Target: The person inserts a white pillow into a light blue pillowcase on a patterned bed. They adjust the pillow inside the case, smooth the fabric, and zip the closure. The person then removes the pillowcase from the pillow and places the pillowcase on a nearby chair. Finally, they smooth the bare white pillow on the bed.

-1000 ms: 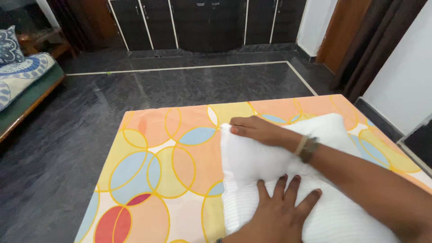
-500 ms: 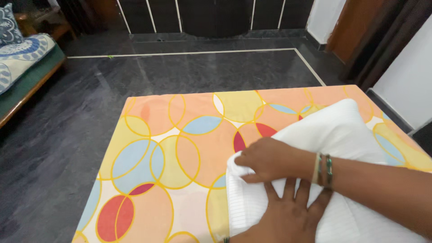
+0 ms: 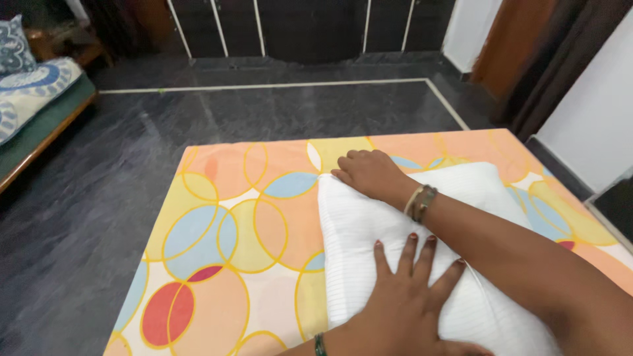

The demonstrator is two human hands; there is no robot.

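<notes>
White pillow (image 3: 369, 231), striped cover: lies on the bed (image 3: 224, 217) toward its right edge, one corner pointing at the far edge. Your left hand (image 3: 409, 296): flat, fingers spread, pressing the near half; no grip closed. Your right hand (image 3: 369, 173): fingers curled on the far corner, pinning the cover. Risk: uneven pressure likely bunches the filling and slides the pillow over the slick patterned sheet toward the right edge.

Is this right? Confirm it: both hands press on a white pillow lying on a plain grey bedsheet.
Not quite. The head view shows the left hand and right hand on the white pillow, but the bedsheet is not plain grey: it is orange and yellow with coloured circles.
</notes>
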